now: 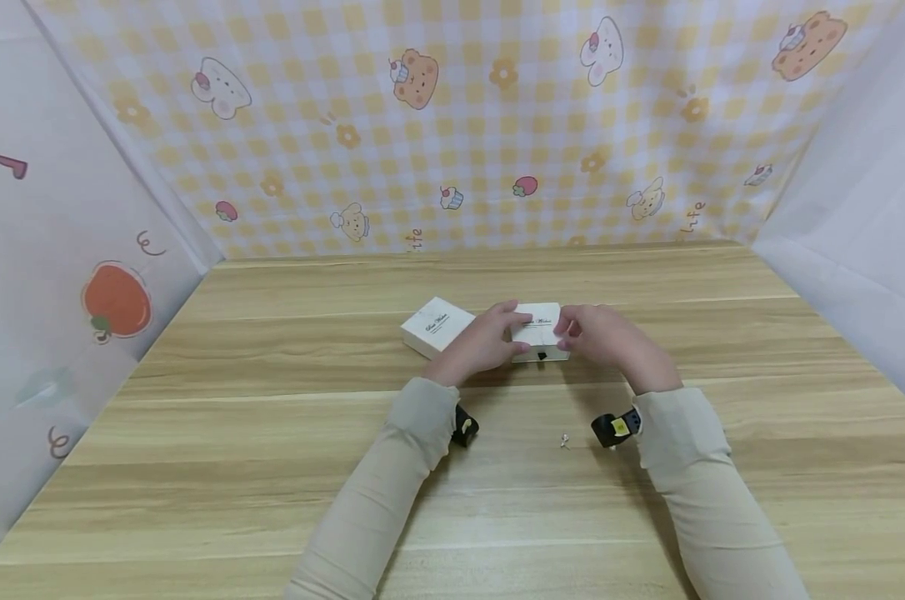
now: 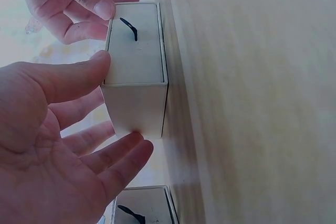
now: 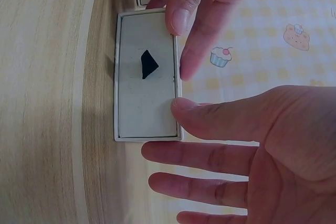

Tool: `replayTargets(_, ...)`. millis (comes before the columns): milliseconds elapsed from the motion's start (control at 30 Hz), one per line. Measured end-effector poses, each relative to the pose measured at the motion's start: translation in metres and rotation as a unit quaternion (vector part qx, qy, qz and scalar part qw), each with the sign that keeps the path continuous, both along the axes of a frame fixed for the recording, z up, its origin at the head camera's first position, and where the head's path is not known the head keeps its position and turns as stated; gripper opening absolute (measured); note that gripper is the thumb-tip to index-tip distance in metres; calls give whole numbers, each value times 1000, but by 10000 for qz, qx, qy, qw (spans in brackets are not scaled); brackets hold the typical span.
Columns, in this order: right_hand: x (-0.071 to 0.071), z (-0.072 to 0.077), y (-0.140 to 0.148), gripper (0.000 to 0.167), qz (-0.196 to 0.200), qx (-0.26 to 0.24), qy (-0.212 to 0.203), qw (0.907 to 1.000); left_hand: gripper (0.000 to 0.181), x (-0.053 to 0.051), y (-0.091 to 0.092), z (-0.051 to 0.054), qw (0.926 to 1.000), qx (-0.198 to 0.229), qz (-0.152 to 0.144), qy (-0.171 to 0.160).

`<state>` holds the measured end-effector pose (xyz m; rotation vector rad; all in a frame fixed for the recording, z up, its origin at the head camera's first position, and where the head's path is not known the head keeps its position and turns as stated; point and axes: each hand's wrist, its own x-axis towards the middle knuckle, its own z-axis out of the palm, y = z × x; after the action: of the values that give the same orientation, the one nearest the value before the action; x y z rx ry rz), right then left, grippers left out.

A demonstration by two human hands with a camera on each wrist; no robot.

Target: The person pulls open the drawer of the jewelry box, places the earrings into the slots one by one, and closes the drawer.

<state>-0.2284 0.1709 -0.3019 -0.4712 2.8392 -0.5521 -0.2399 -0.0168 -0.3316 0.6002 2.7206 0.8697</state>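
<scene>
A small white drawer box (image 1: 539,335) with dark lettering on its lid stands on the table between both hands. Its front, with a black ribbon pull tab (image 2: 131,30), faces the person. From the left, my left hand (image 1: 486,337) holds the box, thumb at its upper front edge and other fingers by its side. My right hand (image 1: 606,335) grips the opposite end, its thumb (image 3: 189,109) on the same edge. In the right wrist view the drawer front (image 3: 147,98) sits flush within the sleeve. What the box contains is hidden.
A second matching white box (image 1: 433,325) stands angled to the left, partly behind the left hand. One small shiny silvery piece (image 1: 565,440) lies on the wooden table (image 1: 272,467) between the forearms. A checked cloth (image 1: 497,125) hangs behind the table.
</scene>
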Motion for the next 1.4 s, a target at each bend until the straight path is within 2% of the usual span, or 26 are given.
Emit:
replayTargets(700, 1, 2, -2, 16, -50, -52, -79, 9999, 53, -2, -5, 0, 9998, 190, -100, -8)
replayTargets(1000, 4, 5, -6, 28, -25, 102, 113, 9999, 54, -1, -13, 9, 9994, 325, -111, 81)
replayTargets(1267, 9, 7, -12, 36, -98, 192, 432, 9988, 51, 0, -27, 19, 9970, 741, 204, 54)
replayTargets(1400, 11, 8, -18, 39, -115, 246, 616, 9977, 53, 0, -36, 26, 9968, 770, 207, 101)
